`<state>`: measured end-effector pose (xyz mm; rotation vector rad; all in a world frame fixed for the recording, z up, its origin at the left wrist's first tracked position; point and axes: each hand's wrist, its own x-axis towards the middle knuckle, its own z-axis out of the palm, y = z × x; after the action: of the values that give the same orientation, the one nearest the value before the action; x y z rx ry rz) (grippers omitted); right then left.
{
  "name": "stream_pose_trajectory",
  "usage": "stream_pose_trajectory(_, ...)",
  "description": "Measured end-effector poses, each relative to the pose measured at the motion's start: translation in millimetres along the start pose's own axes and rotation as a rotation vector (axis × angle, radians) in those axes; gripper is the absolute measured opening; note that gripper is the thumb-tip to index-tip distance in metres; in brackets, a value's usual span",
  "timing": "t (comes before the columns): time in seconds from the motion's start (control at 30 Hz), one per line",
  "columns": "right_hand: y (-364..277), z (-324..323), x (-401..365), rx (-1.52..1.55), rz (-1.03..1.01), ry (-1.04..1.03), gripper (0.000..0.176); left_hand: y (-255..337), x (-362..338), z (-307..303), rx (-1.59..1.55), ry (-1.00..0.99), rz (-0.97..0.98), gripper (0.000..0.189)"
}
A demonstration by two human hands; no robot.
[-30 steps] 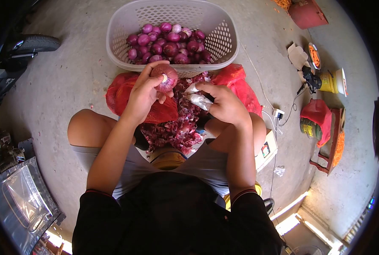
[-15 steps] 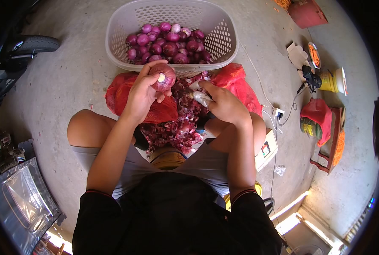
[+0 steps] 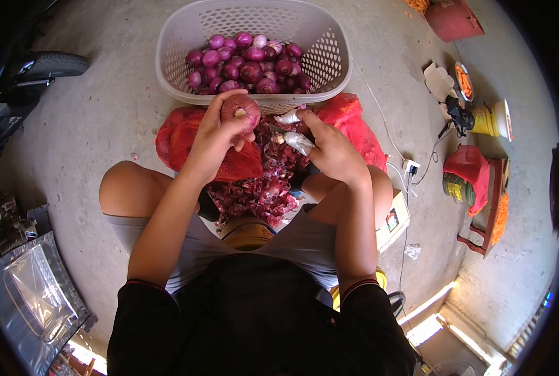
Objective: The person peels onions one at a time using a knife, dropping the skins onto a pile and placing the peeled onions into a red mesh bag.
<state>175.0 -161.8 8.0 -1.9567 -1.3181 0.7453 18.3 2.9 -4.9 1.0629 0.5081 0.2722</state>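
Note:
My left hand [image 3: 215, 133] holds a red onion [image 3: 240, 113] with dry skin, its pale cut end facing up. My right hand [image 3: 334, 150] is closed, with white wrapping [image 3: 299, 143] around its thumb and more on a fingertip; a small blade seems to show between them, too small to make out well. Below both hands lies a heap of onion skins [image 3: 263, 194], between two red mesh bags, one on the left [image 3: 229, 166] and one on the right [image 3: 361, 135]. Peeled purple onions [image 3: 251, 72] fill part of a grey basket [image 3: 185, 37] beyond my hands.
A yellow bucket [image 3: 248, 235] stands between my legs. On the right are a power socket with cables [image 3: 410, 167], a white box [image 3: 393, 222], a red-covered container [image 3: 470, 172] and a bowl of orange pieces [image 3: 463, 81]. A wheel [image 3: 53, 64] is at upper left.
The thumb of my left hand has moved across the onion's face, and the onion has turned slightly. My right hand has shifted a little, its wrapped fingertips now spread further apart.

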Motion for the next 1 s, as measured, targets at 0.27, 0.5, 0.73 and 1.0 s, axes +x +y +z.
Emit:
stream_pose_trajectory(0.27,-1,7,0,-0.099,-0.065,0.029,0.052,-49,11,11,0.412,0.188,0.305,0.069)
stream_pose_trajectory(0.5,-3,6,0,-0.189,-0.061,0.121,0.056,-33,7,10,0.192,0.09,0.132,0.061)
stream_pose_trajectory(0.73,-12,8,-2,-0.127,-0.08,0.031,0.059,-15,1,13,0.011,0.021,-0.045,0.053)
stream_pose_trajectory(1.0,-12,14,2,-0.107,-0.226,0.079,0.063,-14,0,10,0.012,-0.007,-0.047,0.052)
